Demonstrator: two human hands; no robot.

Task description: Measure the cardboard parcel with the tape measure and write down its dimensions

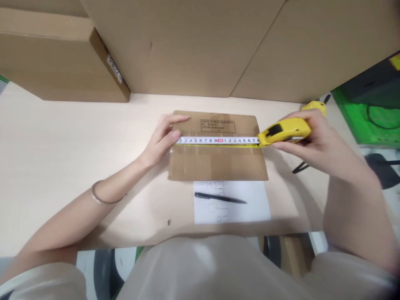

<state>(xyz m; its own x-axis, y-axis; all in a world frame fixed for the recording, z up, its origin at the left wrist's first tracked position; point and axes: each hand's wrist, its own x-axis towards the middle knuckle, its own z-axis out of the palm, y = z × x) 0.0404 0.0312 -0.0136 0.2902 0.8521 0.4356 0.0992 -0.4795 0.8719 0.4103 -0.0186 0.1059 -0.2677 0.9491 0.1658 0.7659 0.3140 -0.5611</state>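
A small brown cardboard box (pixel 218 166) with a printed black label lies on the table. Across its top runs the white blade (pixel 203 141) of a yellow tape measure (pixel 286 130), pulled out from left to right. My right hand (pixel 318 146) is closed around the tape measure's case, whose mouth sits at the box's right edge. At the left edge, my left hand (pixel 162 139) pinches the blade's end under the thumb, with a finger reaching over the box's top. The very tip of the blade is hidden by that hand.
Below the box, a black pen (pixel 220 198) rests on a white paper (pixel 250 210) with handwriting. Large cardboard boxes (pixel 187 50) stand along the back, another cardboard box (pixel 65 66) at the left. Another yellow object (pixel 315 107) lies behind my right hand.
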